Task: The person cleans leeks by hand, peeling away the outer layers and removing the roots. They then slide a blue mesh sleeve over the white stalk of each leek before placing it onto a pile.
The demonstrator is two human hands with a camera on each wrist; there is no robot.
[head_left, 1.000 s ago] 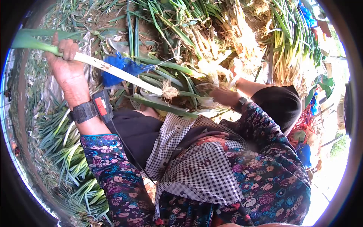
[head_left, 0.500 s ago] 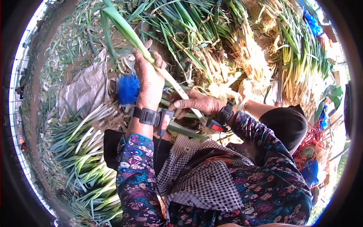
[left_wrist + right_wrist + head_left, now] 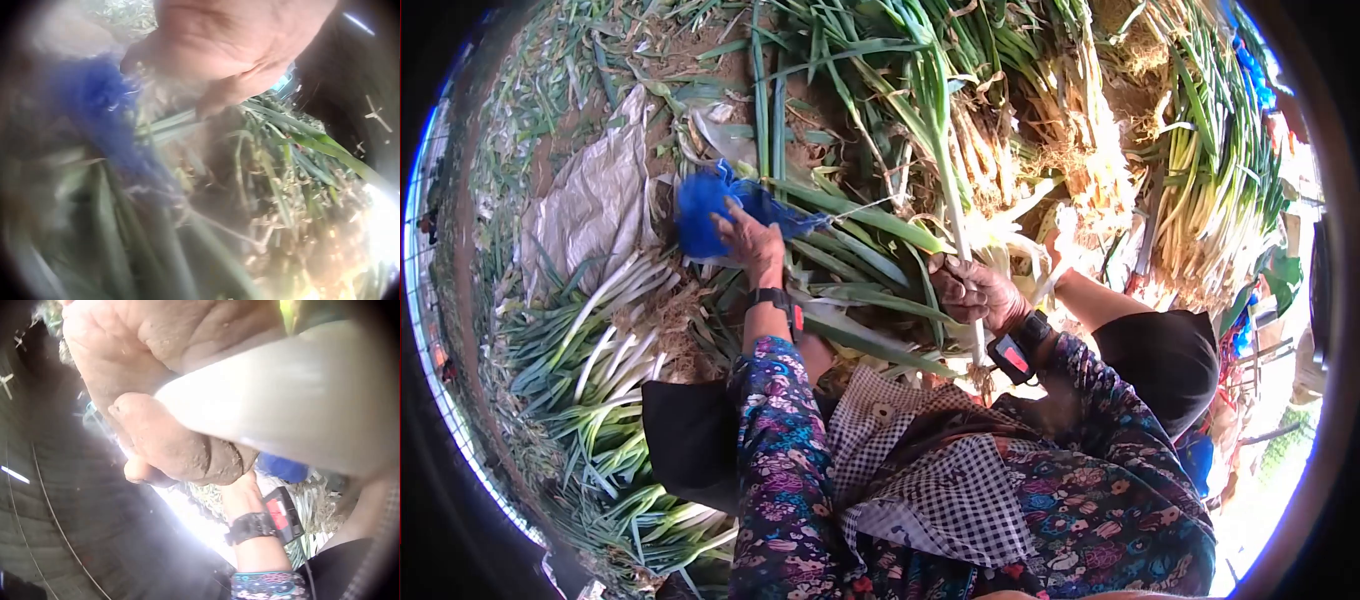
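Note:
In the head view, my right hand grips the pale stalk of a long leek, its green leaves pointing away and its roots near my lap. The right wrist view shows curled fingers of that hand around the white stalk. My left hand reaches to a blue bundle of string or netting, fingers spread at its edge. Up close, that hand is over the blurred blue bundle; whether it touches it is unclear.
Leeks with green leaves lie between my hands. More leeks are piled at the left, beside a pale crumpled sheet. Bunches with bright stalks lie at the upper right.
My left hand has let go of the leek and moved to the blue bundle. My right hand has taken hold of the leek, which stands more lengthwise in the view.

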